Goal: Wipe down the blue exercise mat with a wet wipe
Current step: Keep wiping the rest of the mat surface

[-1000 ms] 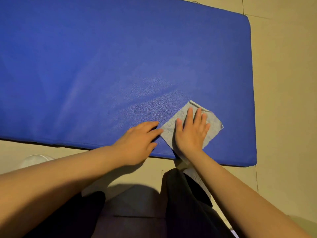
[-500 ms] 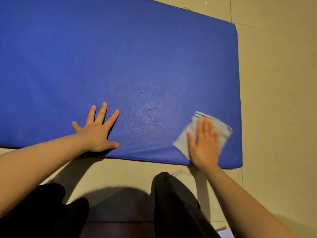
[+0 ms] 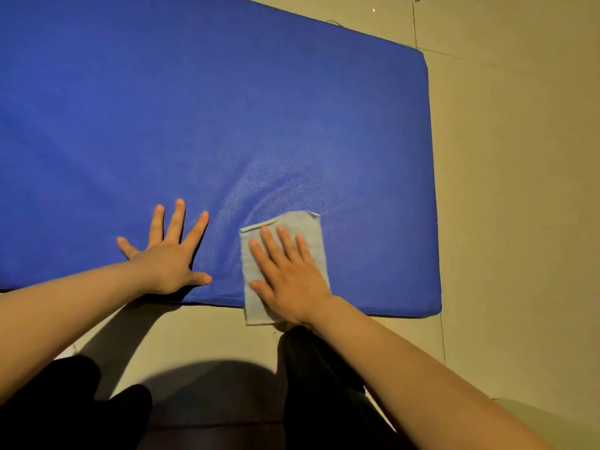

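Left hand [image 3: 168,258] flat on blue mat [image 3: 227,125], fingers spread, holding nothing. Just right, right hand [image 3: 289,274] pressing wet wipe [image 3: 305,224] flat near mat's front edge, fingers straight; wipe partly hidden, overhanging floor [image 3: 519,190]. Mat's left end cut off.

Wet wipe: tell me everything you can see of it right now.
The wet wipe is a pale grey, thin, cloth-like sheet, roughly rectangular, with its far edge slightly folded over. It lies flat on the blue mat near the mat's near edge, and its near end hangs past that edge over the beige floor. The right hand presses flat on it with straight fingers, covering much of it. The left hand lies on the mat beside it, apart from it.
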`<state>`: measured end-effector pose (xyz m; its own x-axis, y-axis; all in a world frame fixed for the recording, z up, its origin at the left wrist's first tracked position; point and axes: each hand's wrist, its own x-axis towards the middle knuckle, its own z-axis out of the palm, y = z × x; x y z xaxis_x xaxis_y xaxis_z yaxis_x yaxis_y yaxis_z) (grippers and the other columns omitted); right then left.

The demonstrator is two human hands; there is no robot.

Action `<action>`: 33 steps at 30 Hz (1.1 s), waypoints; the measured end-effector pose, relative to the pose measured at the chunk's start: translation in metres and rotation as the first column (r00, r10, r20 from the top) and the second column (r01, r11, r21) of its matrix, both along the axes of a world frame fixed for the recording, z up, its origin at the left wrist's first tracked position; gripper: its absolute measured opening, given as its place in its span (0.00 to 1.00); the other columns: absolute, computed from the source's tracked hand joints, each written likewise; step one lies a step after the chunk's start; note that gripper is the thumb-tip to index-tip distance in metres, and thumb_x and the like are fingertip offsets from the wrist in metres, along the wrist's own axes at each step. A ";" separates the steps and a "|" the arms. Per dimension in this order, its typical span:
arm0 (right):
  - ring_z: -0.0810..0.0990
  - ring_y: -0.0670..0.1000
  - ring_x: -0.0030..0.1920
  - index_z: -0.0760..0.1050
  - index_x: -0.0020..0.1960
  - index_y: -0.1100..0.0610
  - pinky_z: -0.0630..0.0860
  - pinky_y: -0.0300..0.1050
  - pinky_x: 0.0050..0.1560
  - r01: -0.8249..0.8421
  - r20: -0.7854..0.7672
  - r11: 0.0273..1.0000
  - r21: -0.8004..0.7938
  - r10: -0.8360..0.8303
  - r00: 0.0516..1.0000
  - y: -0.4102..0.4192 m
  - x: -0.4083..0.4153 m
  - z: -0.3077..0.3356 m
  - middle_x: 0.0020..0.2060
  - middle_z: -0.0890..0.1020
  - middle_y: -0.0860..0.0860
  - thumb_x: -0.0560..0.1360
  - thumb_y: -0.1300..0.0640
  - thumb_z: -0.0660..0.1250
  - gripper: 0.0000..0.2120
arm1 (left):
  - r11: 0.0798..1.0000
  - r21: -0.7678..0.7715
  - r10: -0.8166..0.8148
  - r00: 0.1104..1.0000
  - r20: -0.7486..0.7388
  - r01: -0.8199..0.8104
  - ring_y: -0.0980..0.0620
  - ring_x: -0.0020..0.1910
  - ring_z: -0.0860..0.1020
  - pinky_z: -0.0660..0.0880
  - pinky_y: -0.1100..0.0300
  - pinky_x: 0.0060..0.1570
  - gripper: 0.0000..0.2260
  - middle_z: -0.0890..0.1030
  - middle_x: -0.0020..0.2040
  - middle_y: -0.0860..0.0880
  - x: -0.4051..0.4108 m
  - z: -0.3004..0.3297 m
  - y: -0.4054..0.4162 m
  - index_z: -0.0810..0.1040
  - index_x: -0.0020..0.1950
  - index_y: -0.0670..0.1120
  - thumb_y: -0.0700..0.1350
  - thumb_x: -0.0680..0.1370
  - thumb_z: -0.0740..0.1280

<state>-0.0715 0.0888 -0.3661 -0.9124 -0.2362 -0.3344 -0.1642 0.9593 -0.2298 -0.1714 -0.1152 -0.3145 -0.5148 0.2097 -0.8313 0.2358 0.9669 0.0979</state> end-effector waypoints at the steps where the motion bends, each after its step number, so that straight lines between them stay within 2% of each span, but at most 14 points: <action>1: 0.48 0.61 0.78 0.55 0.79 0.55 0.42 0.61 0.76 -0.061 -0.015 0.998 -0.013 0.061 0.998 -0.004 -0.005 -0.001 0.78 0.54 0.55 0.78 0.39 0.41 0.34 | 1.000 -0.002 0.000 1.000 0.004 0.000 0.43 0.73 0.26 0.46 0.24 0.65 0.48 0.20 0.71 0.52 0.000 0.000 0.000 0.21 0.64 0.61 0.65 0.75 0.65; 3: 0.54 0.58 0.78 0.59 0.78 0.52 0.49 0.59 0.76 -0.076 -0.063 0.997 -0.016 0.075 0.995 0.017 0.000 -0.006 0.77 0.59 0.53 0.80 0.38 0.44 0.31 | 1.000 0.005 0.003 1.000 0.010 -0.003 0.43 0.73 0.26 0.46 0.24 0.65 0.47 0.20 0.71 0.52 0.001 0.001 0.000 0.22 0.65 0.61 0.64 0.76 0.64; 4: 0.54 0.55 0.78 0.59 0.78 0.51 0.51 0.58 0.74 -0.016 -0.065 1.000 0.000 0.016 0.998 0.039 0.010 -0.009 0.77 0.59 0.51 0.81 0.37 0.43 0.31 | 1.000 0.015 0.014 1.000 0.018 -0.014 0.44 0.73 0.26 0.45 0.24 0.65 0.46 0.20 0.72 0.52 0.000 0.000 0.000 0.23 0.67 0.62 0.63 0.77 0.64; 6: 0.46 0.52 0.79 0.50 0.80 0.48 0.48 0.54 0.75 0.208 -0.073 0.976 0.062 -0.203 0.976 0.092 0.040 -0.008 0.79 0.50 0.48 0.80 0.34 0.39 0.32 | 0.998 0.038 0.046 0.998 0.037 -0.047 0.45 0.73 0.25 0.44 0.25 0.66 0.43 0.21 0.72 0.53 -0.001 -0.001 -0.001 0.26 0.72 0.63 0.61 0.79 0.63; 9: 0.35 0.49 0.78 0.33 0.77 0.44 0.35 0.50 0.77 0.460 0.012 0.874 0.157 -0.468 0.884 0.152 0.089 0.002 0.77 0.35 0.42 0.74 0.28 0.29 0.36 | 0.997 0.044 0.057 0.997 0.046 -0.059 0.46 0.73 0.25 0.42 0.25 0.66 0.41 0.21 0.71 0.54 -0.002 -0.002 -0.001 0.27 0.73 0.64 0.60 0.80 0.61; 15: 0.35 0.54 0.78 0.30 0.75 0.46 0.37 0.56 0.77 0.694 0.026 0.694 0.191 -0.711 0.703 0.140 0.085 0.008 0.78 0.36 0.50 0.70 0.28 0.27 0.39 | 0.996 0.051 0.068 0.997 0.037 -0.070 0.46 0.72 0.24 0.42 0.25 0.66 0.41 0.19 0.69 0.55 0.000 -0.003 -0.001 0.22 0.64 0.64 0.60 0.80 0.60; 17: 0.34 0.56 0.77 0.30 0.76 0.48 0.34 0.56 0.76 0.632 0.017 0.756 0.171 -0.644 0.765 0.110 0.068 0.005 0.78 0.36 0.52 0.72 0.30 0.29 0.38 | 0.996 0.054 0.072 0.997 0.025 -0.073 0.46 0.72 0.24 0.41 0.25 0.66 0.41 0.18 0.68 0.56 0.001 -0.005 -0.002 0.21 0.64 0.64 0.60 0.81 0.60; 20: 0.35 0.57 0.77 0.39 0.78 0.50 0.32 0.57 0.74 0.295 0.023 0.955 0.040 -0.296 0.955 0.051 0.030 0.003 0.78 0.40 0.52 0.75 0.29 0.33 0.38 | 0.994 0.074 0.077 0.997 0.016 -0.078 0.46 0.72 0.23 0.40 0.25 0.65 0.39 0.18 0.65 0.57 -0.001 -0.007 -0.003 0.22 0.64 0.64 0.58 0.82 0.58; 23: 0.36 0.55 0.78 0.46 0.80 0.51 0.30 0.57 0.74 0.035 0.037 0.998 -0.057 -0.033 0.999 0.001 0.001 0.004 0.79 0.43 0.51 0.75 0.31 0.39 0.39 | 0.990 0.100 0.101 0.995 0.014 -0.102 0.47 0.72 0.24 0.39 0.25 0.65 0.37 0.18 0.64 0.58 -0.002 -0.010 -0.002 0.24 0.67 0.63 0.56 0.83 0.57; 25: 0.38 0.52 0.78 0.48 0.80 0.50 0.32 0.53 0.75 0.007 0.028 0.995 -0.104 -0.004 1.000 0.002 -0.008 0.002 0.79 0.45 0.50 0.75 0.34 0.41 0.37 | 0.989 0.110 0.105 0.994 -0.021 -0.102 0.47 0.72 0.24 0.38 0.26 0.65 0.36 0.18 0.64 0.58 0.001 -0.013 -0.004 0.24 0.68 0.63 0.55 0.83 0.57; 27: 0.43 0.51 0.78 0.48 0.79 0.50 0.37 0.51 0.76 0.136 -0.002 0.987 -0.090 -0.137 0.991 0.032 -0.011 -0.002 0.78 0.46 0.50 0.76 0.35 0.40 0.35 | 0.987 0.131 0.105 0.993 -0.054 -0.097 0.47 0.73 0.24 0.38 0.26 0.65 0.36 0.19 0.65 0.59 0.004 -0.016 -0.006 0.24 0.67 0.65 0.55 0.83 0.57; 29: 0.45 0.53 0.79 0.46 0.79 0.51 0.38 0.49 0.76 0.403 -0.069 0.915 -0.019 -0.404 0.912 0.080 -0.007 -0.007 0.78 0.46 0.51 0.78 0.37 0.40 0.33 | 0.978 0.177 0.125 0.989 -0.084 -0.109 0.49 0.73 0.25 0.37 0.27 0.66 0.36 0.21 0.68 0.59 0.006 -0.017 -0.009 0.27 0.69 0.66 0.54 0.83 0.58; 30: 0.46 0.54 0.79 0.45 0.80 0.52 0.38 0.49 0.76 0.550 -0.091 0.835 0.013 -0.546 0.833 0.109 0.000 -0.008 0.79 0.47 0.53 0.80 0.38 0.42 0.33 | 0.969 0.213 0.150 0.984 -0.099 -0.126 0.50 0.74 0.26 0.36 0.27 0.66 0.35 0.23 0.71 0.59 0.007 -0.017 -0.009 0.31 0.72 0.66 0.53 0.83 0.58; 33: 0.45 0.56 0.79 0.45 0.80 0.55 0.41 0.52 0.77 0.821 -0.052 0.566 0.076 -0.820 0.570 0.171 0.028 0.002 0.79 0.48 0.58 0.81 0.38 0.43 0.33 | 0.895 0.382 0.334 0.914 -0.231 -0.231 0.52 0.78 0.37 0.38 0.29 0.67 0.28 0.43 0.80 0.56 0.012 -0.019 -0.010 0.52 0.78 0.60 0.49 0.82 0.61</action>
<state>-0.0431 0.2594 -0.3639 -0.7030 0.6435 -0.3030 0.7017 0.6970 -0.1476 -0.1592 -0.1252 -0.3336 -0.7970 0.2614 -0.5444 0.0253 0.9151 0.4024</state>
